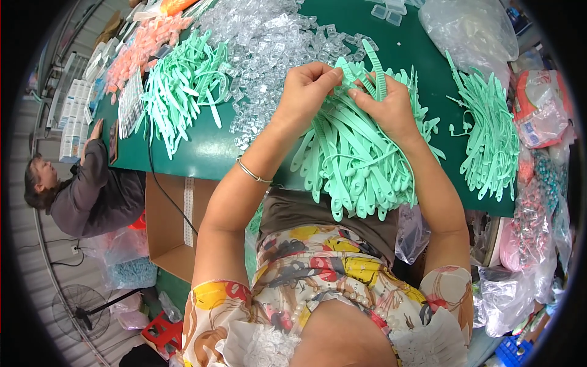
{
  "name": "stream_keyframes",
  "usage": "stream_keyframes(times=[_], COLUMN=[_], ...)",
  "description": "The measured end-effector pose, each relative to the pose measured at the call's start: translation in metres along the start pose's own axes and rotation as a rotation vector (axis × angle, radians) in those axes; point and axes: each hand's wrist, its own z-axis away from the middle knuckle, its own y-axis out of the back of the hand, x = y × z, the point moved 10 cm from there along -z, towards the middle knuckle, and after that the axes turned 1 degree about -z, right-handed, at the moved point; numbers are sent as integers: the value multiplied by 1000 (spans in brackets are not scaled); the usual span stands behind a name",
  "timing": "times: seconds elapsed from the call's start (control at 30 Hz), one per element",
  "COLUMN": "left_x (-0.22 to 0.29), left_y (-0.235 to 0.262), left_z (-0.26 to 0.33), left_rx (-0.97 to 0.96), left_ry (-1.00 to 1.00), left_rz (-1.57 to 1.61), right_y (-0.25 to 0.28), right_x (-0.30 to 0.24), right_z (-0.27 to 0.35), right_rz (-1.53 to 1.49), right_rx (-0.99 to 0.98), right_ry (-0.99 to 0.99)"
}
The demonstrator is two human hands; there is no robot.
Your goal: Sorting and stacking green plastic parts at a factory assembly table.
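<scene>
Many mint-green straps (358,153), heaped at the table's (205,144) near edge.
Left hand (310,88) pinching a strap tip (344,71), right hand (392,110) clamped on a ribbed strap (376,70), just above the rest — possibly the same strap, hard to tell.

Downward head view (wide fisheye), close above the table (208,147)

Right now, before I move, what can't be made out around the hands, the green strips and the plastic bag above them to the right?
All in the head view:
- Lower fingers of the left hand: hidden behind the hand itself.
- Lower ends of the raised green strips: covered by the right hand.
- Underside of the central green bundle: covered by its upper strips.
- Top of the clear plastic bag: cut off by the upper edge.
</scene>
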Motion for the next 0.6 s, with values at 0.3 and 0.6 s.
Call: stream_keyframes(times=[0.3, 0.6], left_x=[4, 34], left_y=[20, 54], left_z=[-10, 31], left_rx=[20, -89], left_ry=[-16, -325], left_rz=[-197, -754], right_y=[2, 4], right_x=[7, 9], right_z=[0, -2], right_rz=[-254, -110], right_rx=[48, 55], right_ry=[-156, -44])
